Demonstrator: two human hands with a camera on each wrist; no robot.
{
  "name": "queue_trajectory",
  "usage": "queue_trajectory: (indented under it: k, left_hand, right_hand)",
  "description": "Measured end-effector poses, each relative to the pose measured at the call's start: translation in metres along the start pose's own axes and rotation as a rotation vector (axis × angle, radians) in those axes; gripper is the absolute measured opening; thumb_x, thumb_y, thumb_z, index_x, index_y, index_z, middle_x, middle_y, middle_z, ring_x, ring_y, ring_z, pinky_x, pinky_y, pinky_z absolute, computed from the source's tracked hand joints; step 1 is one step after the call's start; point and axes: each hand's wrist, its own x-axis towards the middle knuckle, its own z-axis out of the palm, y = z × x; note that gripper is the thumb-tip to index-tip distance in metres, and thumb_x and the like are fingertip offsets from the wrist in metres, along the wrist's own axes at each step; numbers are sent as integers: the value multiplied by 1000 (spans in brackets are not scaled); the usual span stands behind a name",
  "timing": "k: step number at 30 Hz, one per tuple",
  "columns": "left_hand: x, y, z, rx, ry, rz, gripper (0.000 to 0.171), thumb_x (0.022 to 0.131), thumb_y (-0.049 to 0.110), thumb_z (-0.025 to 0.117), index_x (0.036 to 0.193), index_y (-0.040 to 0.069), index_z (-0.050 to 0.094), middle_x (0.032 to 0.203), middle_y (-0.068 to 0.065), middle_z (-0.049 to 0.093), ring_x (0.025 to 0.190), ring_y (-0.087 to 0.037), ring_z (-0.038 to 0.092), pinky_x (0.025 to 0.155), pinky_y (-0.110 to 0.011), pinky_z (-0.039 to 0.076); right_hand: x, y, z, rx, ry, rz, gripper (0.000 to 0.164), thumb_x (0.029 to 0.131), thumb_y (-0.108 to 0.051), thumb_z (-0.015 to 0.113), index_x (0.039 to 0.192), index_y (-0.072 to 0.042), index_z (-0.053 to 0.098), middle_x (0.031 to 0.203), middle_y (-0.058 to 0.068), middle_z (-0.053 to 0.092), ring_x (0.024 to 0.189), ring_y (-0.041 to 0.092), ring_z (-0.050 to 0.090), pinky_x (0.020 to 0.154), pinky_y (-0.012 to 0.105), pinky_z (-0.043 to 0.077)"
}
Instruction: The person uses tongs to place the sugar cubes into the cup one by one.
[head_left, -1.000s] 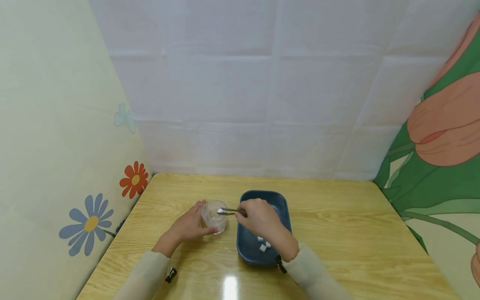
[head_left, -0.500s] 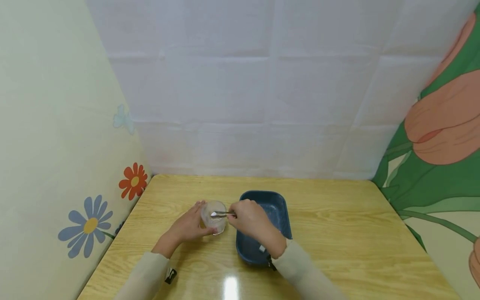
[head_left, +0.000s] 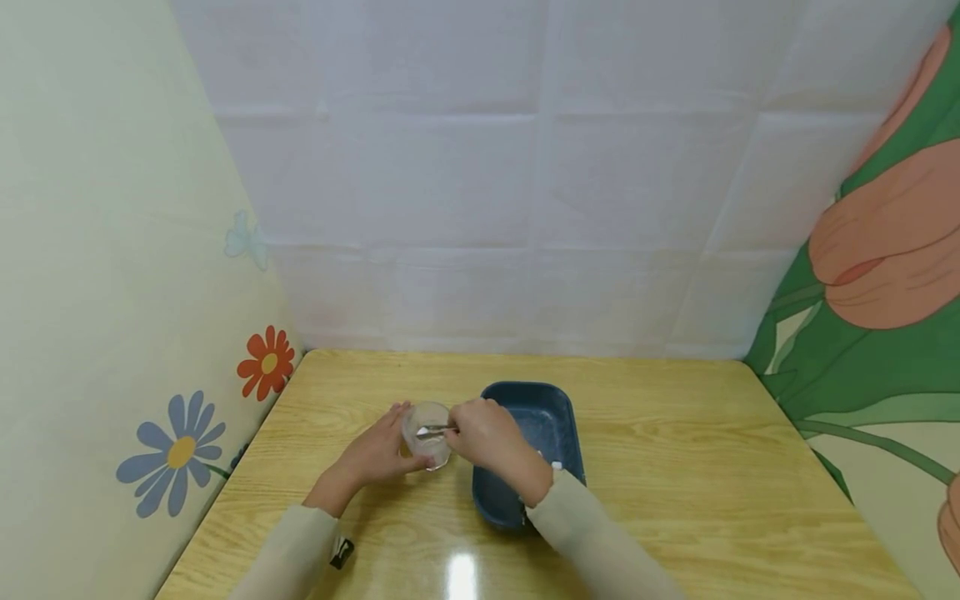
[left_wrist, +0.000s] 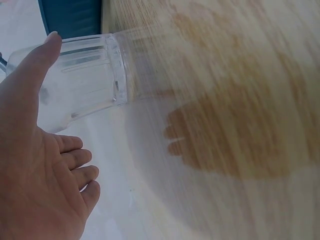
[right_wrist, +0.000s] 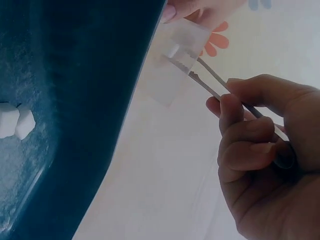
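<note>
My left hand (head_left: 375, 450) steadies a clear glass (head_left: 437, 448) on the table, thumb on the near side. In the left wrist view the thumb lies along the glass (left_wrist: 85, 75), and several fingers (left_wrist: 82, 157) of this hand show below it. My right hand (head_left: 491, 437) grips metal tweezers (head_left: 437, 430) whose tips reach into the glass mouth. In the right wrist view a white cube (right_wrist: 172, 51) shows inside the glass by the tweezer tips (right_wrist: 182, 65); whether they still pinch it I cannot tell.
A dark blue rectangular tray (head_left: 547, 408) stands right of the glass, under my right forearm. White cubes (right_wrist: 15, 120) lie in it, partly hidden in the head view. The wooden table (head_left: 675, 450) meets a white-covered wall (head_left: 525, 208) behind.
My right hand has moved left, bringing the tweezers and white cube from over the glass rim down into it. The left hand and the glass have stayed put.
</note>
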Motion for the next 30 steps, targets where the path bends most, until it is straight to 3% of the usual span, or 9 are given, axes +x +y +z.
queue_trajectory:
  k: [12,30]
  left_hand:
    - [0,0,-1,19,-16,-16,106,74,69,60,149,6,20,154,-11,20,142,-28,18,109,-48,28]
    - [-1,0,-2,12,-21,-14,106,74,70,59,149,7,21,154,-10,20,142,-27,17,110,-47,27]
  right_hand:
    - [10,-2,8,-76,-36,9,28,84,-19,62,57,-20,58,46,-9,46,40,7,37,39,23,31]
    - [16,-4,7,-106,-88,18,31,86,-22,64,56,-19,55,49,-8,47,44,9,40,41,25,33]
